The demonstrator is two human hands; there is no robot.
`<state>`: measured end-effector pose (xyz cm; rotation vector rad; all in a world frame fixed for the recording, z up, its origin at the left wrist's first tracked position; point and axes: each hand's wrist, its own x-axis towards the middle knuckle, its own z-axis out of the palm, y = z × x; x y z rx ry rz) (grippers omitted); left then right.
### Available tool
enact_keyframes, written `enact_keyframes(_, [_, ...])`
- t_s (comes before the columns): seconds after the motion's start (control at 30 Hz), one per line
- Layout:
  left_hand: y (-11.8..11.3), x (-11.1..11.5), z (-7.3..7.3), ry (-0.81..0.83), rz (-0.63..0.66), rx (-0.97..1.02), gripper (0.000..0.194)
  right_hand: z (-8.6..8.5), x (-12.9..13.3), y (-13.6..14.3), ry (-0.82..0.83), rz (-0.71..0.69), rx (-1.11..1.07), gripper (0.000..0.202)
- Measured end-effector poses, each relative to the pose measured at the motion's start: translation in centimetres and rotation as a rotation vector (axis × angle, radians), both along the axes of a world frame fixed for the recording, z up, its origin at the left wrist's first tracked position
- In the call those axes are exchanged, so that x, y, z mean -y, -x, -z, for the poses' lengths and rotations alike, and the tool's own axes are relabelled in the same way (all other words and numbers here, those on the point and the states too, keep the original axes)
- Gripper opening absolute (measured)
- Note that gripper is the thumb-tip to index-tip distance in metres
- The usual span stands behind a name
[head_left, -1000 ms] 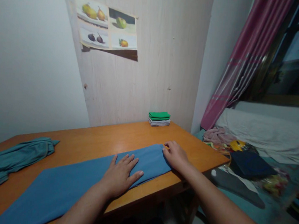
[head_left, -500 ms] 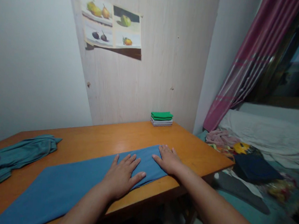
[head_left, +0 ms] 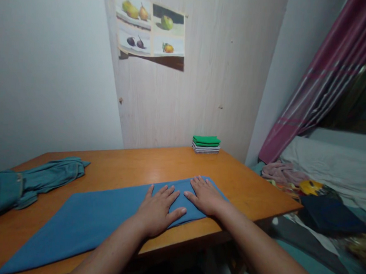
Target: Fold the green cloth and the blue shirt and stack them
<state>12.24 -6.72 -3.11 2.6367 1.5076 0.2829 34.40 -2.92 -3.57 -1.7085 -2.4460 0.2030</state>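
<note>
Your left hand (head_left: 158, 208) lies flat, fingers spread, on the blue cloth (head_left: 102, 217); your right hand (head_left: 204, 195) presses flat just beside it, gripping nothing. The cloth stretches along the near edge of the wooden table (head_left: 143, 163). A crumpled teal garment (head_left: 26, 182) lies far left, a folded stack (head_left: 206, 144) at the far edge by the wall, a fruit poster (head_left: 151, 30) above, a curtain (head_left: 325, 80) right. Since a second ago, your right hand has slid left from the cloth's end toward your left.

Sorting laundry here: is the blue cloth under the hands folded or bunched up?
Folded: the blue cloth lies as a flat, smooth long band on the table, both hands pressed flat on it.
</note>
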Motion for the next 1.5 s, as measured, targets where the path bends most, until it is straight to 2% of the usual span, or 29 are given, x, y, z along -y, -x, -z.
enact_keyframes(0.2, [0.5,-0.2,0.1,-0.013,-0.048,-0.010,0.079,0.0,-0.4,-0.4,0.016,0.060,0.015,0.093])
enact_keyframes(0.37, [1.7,-0.4,0.0,0.009,-0.102,-0.034,0.080,-0.1,-0.2,-0.3,0.029,0.109,0.043,0.094])
enact_keyframes(0.5, [3.9,-0.5,-0.2,0.053,-0.159,-0.012,0.084,0.1,-0.3,-0.3,0.018,0.116,0.061,0.094])
enact_keyframes(0.7, [8.4,-0.1,-0.6,0.062,-0.243,0.037,0.087,0.4,-0.5,-0.4,-0.002,0.118,0.083,0.094])
enact_keyframes(0.87, [11.4,1.3,-0.6,0.071,-0.345,0.054,0.083,1.8,-1.2,-1.1,-0.055,0.121,0.097,0.094])
enact_keyframes(1.07, [13.8,2.2,0.0,0.033,-0.396,0.031,0.082,4.1,-2.7,-2.3,-0.126,0.096,0.090,0.091])
enact_keyframes(1.27, [15.6,2.2,0.1,-0.004,-0.366,-0.004,0.078,5.1,-3.5,-3.0,-0.146,0.088,0.083,0.091])
enact_keyframes(1.5, [17.8,1.1,0.0,0.011,-0.407,0.012,0.076,6.0,-4.2,-3.5,-0.168,0.067,0.083,0.090])
